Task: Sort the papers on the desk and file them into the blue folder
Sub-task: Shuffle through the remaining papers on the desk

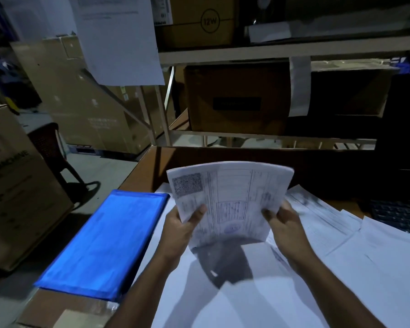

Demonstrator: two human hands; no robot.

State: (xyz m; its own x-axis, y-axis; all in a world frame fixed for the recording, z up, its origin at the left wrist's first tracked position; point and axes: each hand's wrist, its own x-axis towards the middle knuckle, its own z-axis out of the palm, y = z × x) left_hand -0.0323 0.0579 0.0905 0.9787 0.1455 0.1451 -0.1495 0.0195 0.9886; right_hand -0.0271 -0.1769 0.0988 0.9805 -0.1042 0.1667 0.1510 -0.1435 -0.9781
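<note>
The folder point(104, 242) lies shut at the desk's point(149, 166) left edge — contents hidden. One stack point(230, 197) is held upright above the desk, left hand point(182, 226) and right hand point(282, 221) pinching its lower corners. Loose papers point(341, 245) — too overlapped to count — cover the right side.

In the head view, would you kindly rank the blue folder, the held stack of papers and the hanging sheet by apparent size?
1. blue folder
2. hanging sheet and held stack of papers: look alike, and their differing distances from the camera make ranking unsure.

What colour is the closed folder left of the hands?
Bright blue plastic folder, clearest in the head view.
</note>
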